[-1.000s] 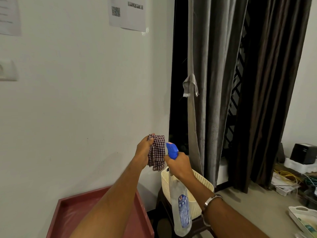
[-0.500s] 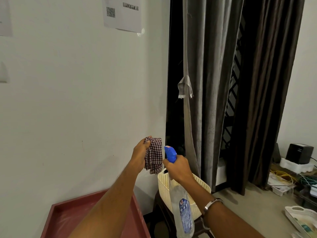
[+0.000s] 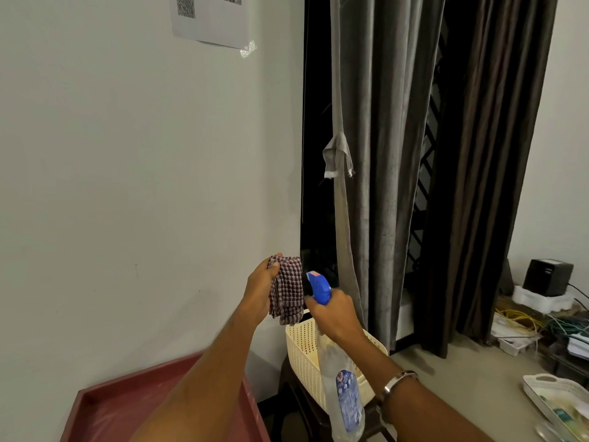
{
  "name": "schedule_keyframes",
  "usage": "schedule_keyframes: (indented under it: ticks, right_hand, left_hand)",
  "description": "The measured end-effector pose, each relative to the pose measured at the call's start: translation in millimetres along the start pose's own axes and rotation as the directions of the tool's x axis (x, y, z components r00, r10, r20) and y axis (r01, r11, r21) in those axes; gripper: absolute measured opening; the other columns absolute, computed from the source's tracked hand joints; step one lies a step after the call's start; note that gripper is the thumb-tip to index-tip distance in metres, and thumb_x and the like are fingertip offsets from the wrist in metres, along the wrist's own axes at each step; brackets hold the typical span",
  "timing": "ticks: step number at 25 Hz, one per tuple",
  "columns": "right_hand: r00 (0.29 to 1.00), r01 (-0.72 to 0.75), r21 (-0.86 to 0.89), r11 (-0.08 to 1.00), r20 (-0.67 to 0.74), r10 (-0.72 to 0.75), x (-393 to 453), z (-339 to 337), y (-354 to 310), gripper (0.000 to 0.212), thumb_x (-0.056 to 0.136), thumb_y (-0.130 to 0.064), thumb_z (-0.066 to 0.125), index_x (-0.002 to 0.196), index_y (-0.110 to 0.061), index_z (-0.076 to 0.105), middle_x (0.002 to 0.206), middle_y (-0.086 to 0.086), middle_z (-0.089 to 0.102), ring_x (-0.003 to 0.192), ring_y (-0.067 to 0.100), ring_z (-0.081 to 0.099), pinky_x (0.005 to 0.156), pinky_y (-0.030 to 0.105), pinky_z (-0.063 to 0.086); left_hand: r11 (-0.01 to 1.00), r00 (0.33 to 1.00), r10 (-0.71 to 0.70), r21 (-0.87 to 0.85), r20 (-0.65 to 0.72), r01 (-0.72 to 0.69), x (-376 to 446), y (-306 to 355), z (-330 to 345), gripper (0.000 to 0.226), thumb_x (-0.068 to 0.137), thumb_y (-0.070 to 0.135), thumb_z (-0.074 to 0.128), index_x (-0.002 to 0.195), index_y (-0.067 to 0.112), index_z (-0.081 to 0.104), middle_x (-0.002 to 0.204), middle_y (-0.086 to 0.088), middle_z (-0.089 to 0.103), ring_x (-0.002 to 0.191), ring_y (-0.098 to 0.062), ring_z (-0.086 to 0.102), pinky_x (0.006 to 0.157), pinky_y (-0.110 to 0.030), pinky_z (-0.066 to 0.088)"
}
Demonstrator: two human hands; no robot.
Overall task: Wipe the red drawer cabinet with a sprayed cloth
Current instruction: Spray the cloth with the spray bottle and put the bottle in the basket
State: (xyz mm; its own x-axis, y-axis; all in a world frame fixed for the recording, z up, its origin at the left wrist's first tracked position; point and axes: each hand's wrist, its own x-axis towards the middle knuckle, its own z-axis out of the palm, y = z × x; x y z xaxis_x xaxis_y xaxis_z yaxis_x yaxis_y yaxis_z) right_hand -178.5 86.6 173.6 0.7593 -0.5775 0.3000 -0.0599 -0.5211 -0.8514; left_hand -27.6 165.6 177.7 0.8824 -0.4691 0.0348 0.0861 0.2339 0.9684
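Observation:
My left hand (image 3: 259,290) holds up a folded maroon-and-white checked cloth (image 3: 287,290) in front of the wall. Just to its right, my right hand (image 3: 334,314) grips a clear spray bottle (image 3: 339,387) by the neck, and its blue nozzle head (image 3: 318,287) points at the cloth from a few centimetres away. The red top of the drawer cabinet (image 3: 127,406) shows at the lower left, partly hidden by my left forearm; its drawers are out of sight.
A cream perforated basket (image 3: 302,355) sits on a dark stool right of the cabinet. Grey and brown curtains (image 3: 398,154) hang over a dark window. Cables, a black box (image 3: 546,277) and a white tray (image 3: 557,397) clutter the floor at right.
Both hands have kept their grip and stayed close together. The view has shifted slightly, so the cloth and the bottle sit a bit lower and further left in the picture.

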Motion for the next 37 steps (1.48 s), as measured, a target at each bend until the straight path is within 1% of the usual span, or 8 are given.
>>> schedule_keyframes:
  ticks: [7,9,12,16,19,22,29,37]
  right_hand:
    - [0.997,0.035,0.055,0.998,-0.075,-0.031,44,-22,10,0.017,0.085,-0.016,0.060,0.070,-0.016,0.051,0.059,0.000,0.049,0.054,0.013,0.048,0.052,0.023,0.044]
    - [0.991,0.052,0.074,0.996,-0.130,-0.042,65,-25,19,0.015,0.086,-0.021,0.060,0.075,-0.011,0.055,0.063,0.002,0.051,0.058,0.013,0.049,0.057,0.025,0.045]
    - [0.980,0.061,0.118,0.991,-0.196,-0.037,90,-28,36,0.016,0.087,-0.027,0.061,0.087,-0.012,0.057,0.074,0.002,0.058,0.066,0.011,0.053,0.060,0.019,0.044]
    - [0.975,0.048,0.137,0.989,-0.220,-0.017,114,-22,75,0.028,0.087,-0.033,0.063,0.105,-0.012,0.059,0.092,0.004,0.063,0.080,0.011,0.059,0.073,0.022,0.049]
    - [0.973,0.038,0.124,0.992,-0.229,-0.008,123,-11,112,0.034,0.087,-0.035,0.063,0.111,-0.012,0.057,0.091,-0.001,0.062,0.078,0.006,0.057,0.070,0.016,0.045]
    - [0.972,0.010,0.110,0.994,-0.233,0.016,124,-2,146,0.038,0.085,-0.039,0.064,0.112,-0.014,0.055,0.089,-0.005,0.060,0.075,0.002,0.055,0.063,0.010,0.039]
    - [0.968,-0.092,0.167,0.982,-0.217,0.128,120,15,213,0.039,0.084,-0.041,0.066,0.110,-0.014,0.055,0.090,-0.002,0.061,0.081,0.012,0.058,0.074,0.024,0.048]
    - [0.966,-0.115,0.150,0.982,-0.215,0.146,111,13,233,0.032,0.083,-0.041,0.066,0.106,-0.022,0.054,0.088,-0.009,0.060,0.081,0.008,0.058,0.075,0.022,0.046]
  left_hand:
    - [1.000,1.000,0.007,0.003,0.018,-0.007,23,-18,21,0.033,0.100,0.020,0.043,0.131,0.020,0.056,0.128,-0.007,0.060,0.113,-0.026,0.059,0.096,-0.044,0.050]
    - [0.999,0.999,0.031,0.036,0.027,-0.032,33,-27,31,0.033,0.100,0.021,0.044,0.131,0.020,0.055,0.129,-0.007,0.060,0.114,-0.025,0.058,0.100,-0.045,0.048]
    - [0.994,0.997,0.065,0.091,0.034,-0.068,47,-43,52,0.033,0.100,0.023,0.044,0.132,0.021,0.054,0.130,-0.005,0.060,0.116,-0.024,0.057,0.102,-0.044,0.047]
    - [0.987,0.997,0.078,0.141,0.018,-0.080,63,-75,79,0.034,0.101,0.027,0.043,0.134,0.025,0.052,0.132,-0.001,0.057,0.117,-0.021,0.055,0.100,-0.041,0.047]
    - [0.981,0.997,0.081,0.174,0.009,-0.081,72,-104,91,0.035,0.101,0.027,0.044,0.135,0.026,0.050,0.133,0.000,0.055,0.119,-0.020,0.053,0.100,-0.038,0.046]
    - [0.972,0.996,0.093,0.216,0.002,-0.091,82,-129,96,0.035,0.100,0.028,0.045,0.135,0.027,0.051,0.136,0.000,0.054,0.121,-0.020,0.051,0.101,-0.038,0.044]
    - [0.948,1.000,0.013,0.317,0.018,-0.018,91,-186,97,0.038,0.100,0.032,0.045,0.137,0.027,0.048,0.139,-0.001,0.052,0.124,-0.022,0.050,0.104,-0.042,0.043]
    - [0.936,1.000,-0.026,0.351,0.016,0.019,84,-202,99,0.039,0.100,0.033,0.045,0.139,0.028,0.047,0.140,0.000,0.051,0.124,-0.022,0.049,0.101,-0.039,0.041]
